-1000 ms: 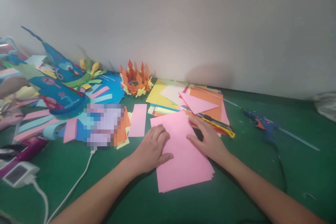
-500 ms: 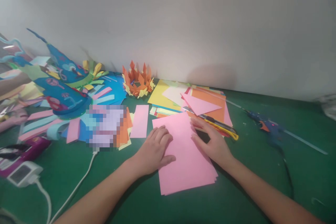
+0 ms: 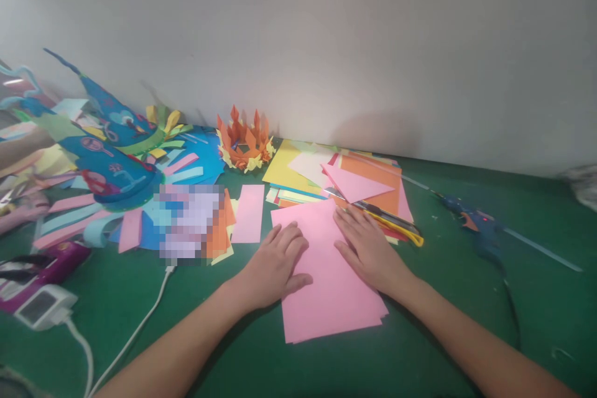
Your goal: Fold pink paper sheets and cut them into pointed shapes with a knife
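Pink paper sheets (image 3: 321, 286) lie in a slightly fanned stack on the green table, straight in front of me. My left hand (image 3: 275, 267) rests on the stack's left edge, fingers stretched out and thumb apart. On the right edge my right hand (image 3: 368, 245) lies flat with its fingers extended. Just beyond that hand, a yellow-handled utility knife (image 3: 396, 227) lies across coloured paper. A folded pink triangle (image 3: 357, 183) sits beside the knife on orange sheets (image 3: 387, 196). To the left of the stack is a small pink paper rectangle (image 3: 249, 214).
An orange paper crown (image 3: 245, 143) stands by the wall. Blue cone hats (image 3: 116, 161) with paper strips fill the left side. A blue glue gun (image 3: 480, 224) with its cord lies at right. White cables (image 3: 140, 323) and a purple device (image 3: 56, 267) are front left.
My right hand has shifted slightly left and flattened onto the pink sheets, where its fingers were more curved at the edge. My left hand has stayed in place.
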Available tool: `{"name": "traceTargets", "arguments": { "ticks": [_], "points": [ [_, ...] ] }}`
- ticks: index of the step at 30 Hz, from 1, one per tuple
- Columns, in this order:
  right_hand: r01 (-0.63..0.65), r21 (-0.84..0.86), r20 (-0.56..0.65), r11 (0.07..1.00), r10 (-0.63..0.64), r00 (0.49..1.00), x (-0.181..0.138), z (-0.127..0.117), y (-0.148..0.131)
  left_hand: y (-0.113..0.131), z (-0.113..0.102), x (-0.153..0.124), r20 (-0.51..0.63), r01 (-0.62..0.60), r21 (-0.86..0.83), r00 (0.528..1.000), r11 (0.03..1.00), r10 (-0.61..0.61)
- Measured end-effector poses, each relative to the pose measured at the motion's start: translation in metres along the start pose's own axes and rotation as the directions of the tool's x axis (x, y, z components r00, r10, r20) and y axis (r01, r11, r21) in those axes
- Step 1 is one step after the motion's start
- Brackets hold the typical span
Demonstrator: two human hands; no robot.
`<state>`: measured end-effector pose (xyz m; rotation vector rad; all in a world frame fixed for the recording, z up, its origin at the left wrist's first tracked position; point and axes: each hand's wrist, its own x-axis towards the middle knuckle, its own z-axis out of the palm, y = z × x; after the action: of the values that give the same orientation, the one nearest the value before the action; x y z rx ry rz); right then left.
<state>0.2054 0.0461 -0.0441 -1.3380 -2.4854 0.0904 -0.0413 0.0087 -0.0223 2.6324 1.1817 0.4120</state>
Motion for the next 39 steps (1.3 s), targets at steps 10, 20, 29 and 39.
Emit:
{"name": "traceTargets", "arguments": {
  "ticks": [10, 20, 29, 39],
  "points": [
    [0.064, 0.065, -0.038, 0.996, -0.062, 0.997, 0.002, -0.007, -0.005, 0.001, -0.003, 0.001, -0.040, 0.021, -0.108, 0.999, 0.994, -0.025],
    [-0.077, 0.498, -0.084, 0.864, 0.137, 0.987, 0.000, -0.016, -0.009, -0.018, 0.004, 0.011, -0.416, 0.239, -0.558, 0.748, 0.795, -0.517],
    [-0.165, 0.830, -0.043, 0.532, 0.356, 0.933, 0.003, -0.014, -0.005, -0.023, -0.002, 0.018, -0.065, 0.129, -0.965, 0.729, 0.230, -0.682],
    [-0.123, 0.783, -0.088, 0.609, 0.305, 0.948, 0.002, -0.019, -0.009, -0.018, -0.002, 0.018, -0.009, 0.164, -0.969, 0.725, 0.185, -0.689]
  ]
}}
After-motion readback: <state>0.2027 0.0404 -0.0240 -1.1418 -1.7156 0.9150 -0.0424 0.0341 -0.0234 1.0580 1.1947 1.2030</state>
